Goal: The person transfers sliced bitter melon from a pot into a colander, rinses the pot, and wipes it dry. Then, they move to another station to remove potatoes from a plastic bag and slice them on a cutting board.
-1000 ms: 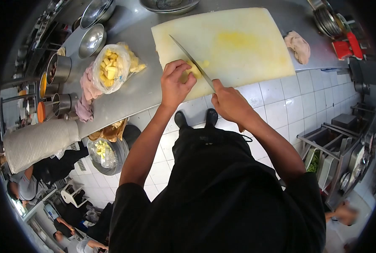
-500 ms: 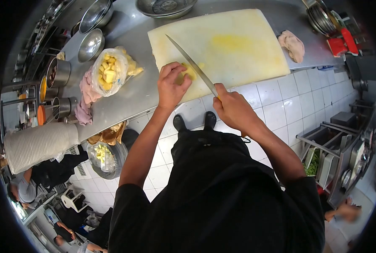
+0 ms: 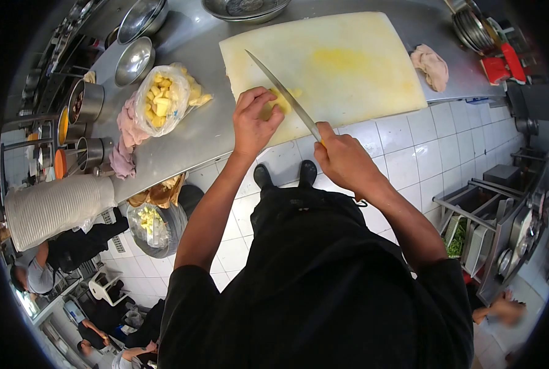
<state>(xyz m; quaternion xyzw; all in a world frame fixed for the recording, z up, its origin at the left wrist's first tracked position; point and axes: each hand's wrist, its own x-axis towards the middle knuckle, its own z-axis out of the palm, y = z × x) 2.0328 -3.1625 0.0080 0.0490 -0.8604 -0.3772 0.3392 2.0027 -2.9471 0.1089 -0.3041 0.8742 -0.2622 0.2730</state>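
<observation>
Right now, near the middle of the frame, the left hand [image 3: 255, 123] has its thumb and bent fingers closed round a yellow piece [image 3: 279, 106] at the left part of the board [image 3: 373, 77]. The right hand [image 3: 350, 161] is wrapped around the handle of a knife [image 3: 283, 90], just beyond the board's lower edge. The blade runs slantwise over the board, its tip pointing to the upper left, just beside the piece; whether the two touch, I can't tell. A small yellow bit [image 3: 296, 93] shows on the blade's right side, and a yellow stain spreads over the board's upper middle.

Left of the board, a clear bag [image 3: 179, 109] holds lots of yellow chunks [image 3: 162, 106], with a pink cloth [image 3: 128, 126] right beside it. Bowls sit in the upper left of the frame, and a wide metal dish [image 3: 246, 17] is at the top, near the board. Another cloth [image 3: 433, 69] lies to the board's right, on the metal counter [image 3: 188, 142].

At the lower left, a stack of trays [image 3: 58, 206] stands near a lined bin [image 3: 175, 237] with pale yellow scraps [image 3: 150, 220] in it.
</observation>
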